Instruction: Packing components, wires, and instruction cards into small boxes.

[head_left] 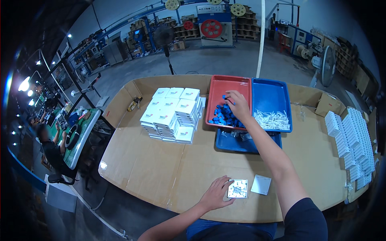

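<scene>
My left hand grips the left side of an opened white square box near the table's front edge, with fittings visible inside it. Right of that box lies a flat white square cover, touched by neither hand. My right hand reaches over the red tray, its fingertips pinched on a small blue plastic piece. Below it, a heap of similar blue pieces fills the near part of that tray.
Beside the red tray, a blue tray contains white plastic pieces; another blue tray sits partly beneath. Stacked white boxes stand left, white housings right. A yellow-handled tool lies far left. Another person sits at a green bench.
</scene>
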The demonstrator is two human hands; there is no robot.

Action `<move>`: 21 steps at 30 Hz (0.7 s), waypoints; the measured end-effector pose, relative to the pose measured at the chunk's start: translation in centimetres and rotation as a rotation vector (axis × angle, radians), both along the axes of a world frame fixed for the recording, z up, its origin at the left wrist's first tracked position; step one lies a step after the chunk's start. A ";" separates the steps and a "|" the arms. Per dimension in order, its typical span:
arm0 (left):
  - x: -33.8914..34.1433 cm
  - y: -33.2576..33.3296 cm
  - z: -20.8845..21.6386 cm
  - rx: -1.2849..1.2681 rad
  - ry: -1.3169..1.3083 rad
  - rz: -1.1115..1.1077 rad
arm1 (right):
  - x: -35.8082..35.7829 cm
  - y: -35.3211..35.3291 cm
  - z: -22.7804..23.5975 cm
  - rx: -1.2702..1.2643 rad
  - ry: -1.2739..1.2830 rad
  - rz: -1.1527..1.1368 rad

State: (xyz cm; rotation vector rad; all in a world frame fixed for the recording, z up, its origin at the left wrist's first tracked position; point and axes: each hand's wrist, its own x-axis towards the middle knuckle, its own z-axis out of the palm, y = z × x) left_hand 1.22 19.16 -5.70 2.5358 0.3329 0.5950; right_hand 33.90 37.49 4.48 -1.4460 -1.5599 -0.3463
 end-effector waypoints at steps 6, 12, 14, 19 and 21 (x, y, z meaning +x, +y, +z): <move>-0.5 -0.2 -0.3 0.004 -0.025 0.002 | -4.3 -9.5 6.5 0.380 -0.098 0.097; -0.4 -0.2 -0.8 0.029 -0.014 0.003 | -5.5 -15.3 7.8 0.338 -0.006 0.114; -0.3 -0.3 -0.8 0.039 -0.014 0.020 | -5.7 -16.4 7.5 0.324 0.041 0.089; -0.1 -0.3 -0.5 0.046 -0.025 0.020 | -6.1 -18.2 6.5 0.340 0.105 0.122; 0.0 -0.5 -0.6 0.041 -0.023 0.021 | -6.4 -19.2 6.0 0.336 0.118 0.112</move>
